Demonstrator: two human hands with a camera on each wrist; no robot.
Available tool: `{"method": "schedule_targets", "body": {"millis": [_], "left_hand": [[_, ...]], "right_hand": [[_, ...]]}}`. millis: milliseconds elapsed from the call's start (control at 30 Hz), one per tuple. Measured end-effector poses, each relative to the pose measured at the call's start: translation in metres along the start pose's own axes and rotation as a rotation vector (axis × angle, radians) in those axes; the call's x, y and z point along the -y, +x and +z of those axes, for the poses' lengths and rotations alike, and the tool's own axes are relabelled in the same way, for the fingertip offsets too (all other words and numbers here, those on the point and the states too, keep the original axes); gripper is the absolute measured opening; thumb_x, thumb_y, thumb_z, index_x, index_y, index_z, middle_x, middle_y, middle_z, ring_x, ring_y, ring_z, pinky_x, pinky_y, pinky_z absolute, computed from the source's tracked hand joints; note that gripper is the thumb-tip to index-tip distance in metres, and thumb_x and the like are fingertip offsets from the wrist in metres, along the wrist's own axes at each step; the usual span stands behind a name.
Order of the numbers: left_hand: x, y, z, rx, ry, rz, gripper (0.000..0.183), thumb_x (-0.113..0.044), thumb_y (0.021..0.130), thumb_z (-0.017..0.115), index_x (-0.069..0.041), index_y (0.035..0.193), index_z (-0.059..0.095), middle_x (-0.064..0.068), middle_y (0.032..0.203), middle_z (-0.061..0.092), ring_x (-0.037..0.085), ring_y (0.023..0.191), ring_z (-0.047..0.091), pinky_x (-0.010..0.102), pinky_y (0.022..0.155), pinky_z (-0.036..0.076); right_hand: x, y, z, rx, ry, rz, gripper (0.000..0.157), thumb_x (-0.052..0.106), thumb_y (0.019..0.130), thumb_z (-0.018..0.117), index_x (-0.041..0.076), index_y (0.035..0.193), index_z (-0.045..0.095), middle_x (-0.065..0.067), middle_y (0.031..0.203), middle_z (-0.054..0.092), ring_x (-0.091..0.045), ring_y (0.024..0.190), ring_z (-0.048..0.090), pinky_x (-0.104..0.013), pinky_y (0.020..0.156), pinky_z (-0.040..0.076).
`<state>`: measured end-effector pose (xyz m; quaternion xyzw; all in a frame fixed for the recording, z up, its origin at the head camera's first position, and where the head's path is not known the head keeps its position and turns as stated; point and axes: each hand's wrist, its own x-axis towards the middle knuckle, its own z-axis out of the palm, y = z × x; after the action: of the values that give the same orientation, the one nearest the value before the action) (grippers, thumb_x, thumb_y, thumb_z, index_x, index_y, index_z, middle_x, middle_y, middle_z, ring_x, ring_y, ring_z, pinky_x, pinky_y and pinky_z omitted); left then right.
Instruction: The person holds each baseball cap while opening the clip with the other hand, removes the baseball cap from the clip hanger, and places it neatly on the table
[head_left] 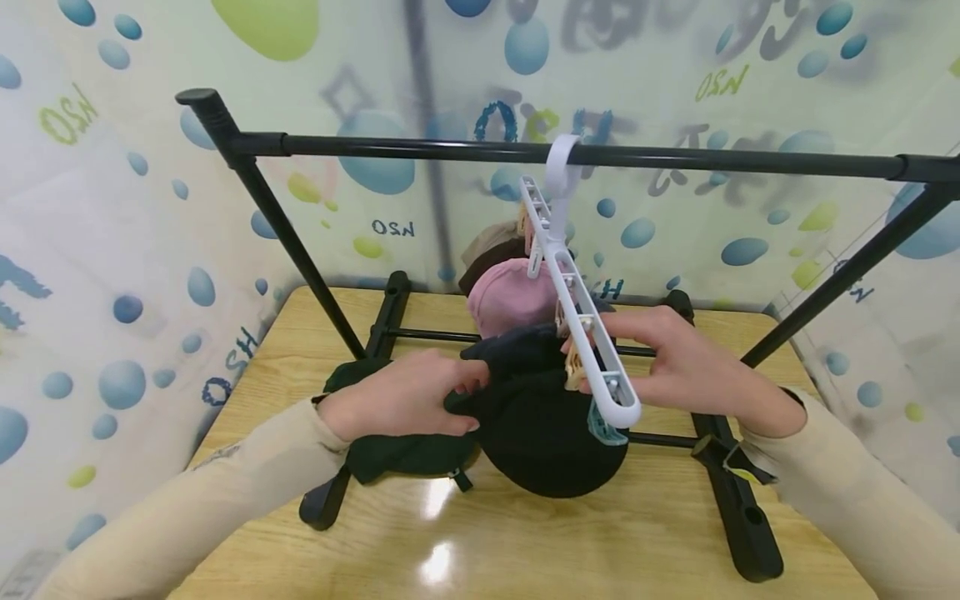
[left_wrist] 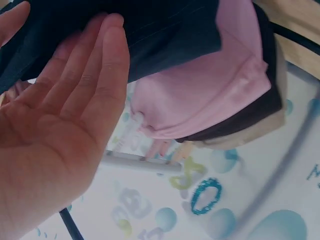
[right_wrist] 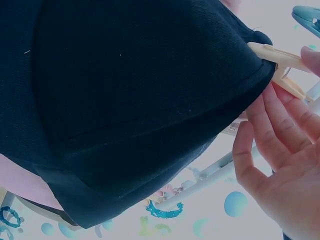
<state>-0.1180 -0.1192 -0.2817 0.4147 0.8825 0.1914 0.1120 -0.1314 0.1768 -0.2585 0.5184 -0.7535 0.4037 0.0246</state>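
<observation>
A white clip hanger hangs from the rack's rod, with several caps hanging beneath it. Nearest to me is a black cap; navy fabric shows just behind it, then a pink cap. My right hand pinches a cream clip between thumb and fingers, and the clip's tips are on the edge of the dark cap. With fingers extended, my left hand touches the dark fabric from its left side; its fingertips partly disappear against the cloth.
A black rack rod spans above the wooden table. Dark green fabric with a small strap lies under my left hand. A teal clip hangs at the hanger's near end. Beige and dark brown caps hang at the back.
</observation>
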Motion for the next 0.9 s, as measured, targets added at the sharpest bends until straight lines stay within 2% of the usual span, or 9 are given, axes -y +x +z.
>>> {"method": "schedule_targets", "body": {"millis": [167,400,533,667,900], "left_hand": [[-0.010,0.012,-0.003,0.027,0.022,0.051,0.027,-0.023,0.083,0.076,-0.010,0.098,0.058,-0.005,0.071,0.055,0.010,0.062,0.051,0.027,0.059,0.043],[-0.018,0.019,-0.003,0.080,0.022,0.077,0.032,-0.029,0.083,0.076,-0.011,0.102,0.058,-0.008,0.070,0.052,0.008,0.062,0.051,0.025,0.058,0.042],[-0.022,0.023,-0.004,0.049,0.029,0.112,0.031,-0.034,0.086,0.073,-0.011,0.098,0.057,-0.008,0.063,0.043,0.007,0.057,0.046,0.025,0.053,0.037],[-0.023,0.027,-0.004,-0.012,0.022,0.179,0.023,-0.030,0.091,0.068,-0.009,0.093,0.059,-0.007,0.061,0.040,0.006,0.056,0.045,0.024,0.053,0.037],[-0.024,0.031,-0.003,-0.066,0.031,0.228,0.012,-0.019,0.092,0.067,-0.009,0.085,0.067,-0.007,0.069,0.054,0.008,0.064,0.051,0.023,0.060,0.041]], "right_hand": [[-0.001,0.000,0.001,-0.001,0.009,0.001,0.041,-0.001,0.074,0.080,0.010,0.111,0.066,0.009,0.097,0.067,-0.009,0.083,0.061,-0.026,0.075,0.048],[-0.002,0.001,0.002,0.004,0.016,-0.019,0.040,-0.001,0.075,0.080,0.010,0.110,0.066,0.009,0.095,0.067,-0.009,0.083,0.061,-0.026,0.076,0.048],[-0.001,0.002,0.002,0.005,0.019,-0.021,0.040,-0.002,0.075,0.079,0.012,0.109,0.066,0.007,0.097,0.067,-0.009,0.085,0.062,-0.026,0.077,0.048],[-0.001,0.002,0.002,0.006,0.023,-0.007,0.040,-0.004,0.075,0.079,0.013,0.109,0.067,0.006,0.096,0.068,-0.010,0.086,0.063,-0.027,0.078,0.048],[0.004,0.002,0.006,-0.033,0.011,0.011,0.040,-0.005,0.074,0.079,0.011,0.109,0.067,0.003,0.102,0.067,-0.011,0.092,0.062,-0.027,0.082,0.047]]}}
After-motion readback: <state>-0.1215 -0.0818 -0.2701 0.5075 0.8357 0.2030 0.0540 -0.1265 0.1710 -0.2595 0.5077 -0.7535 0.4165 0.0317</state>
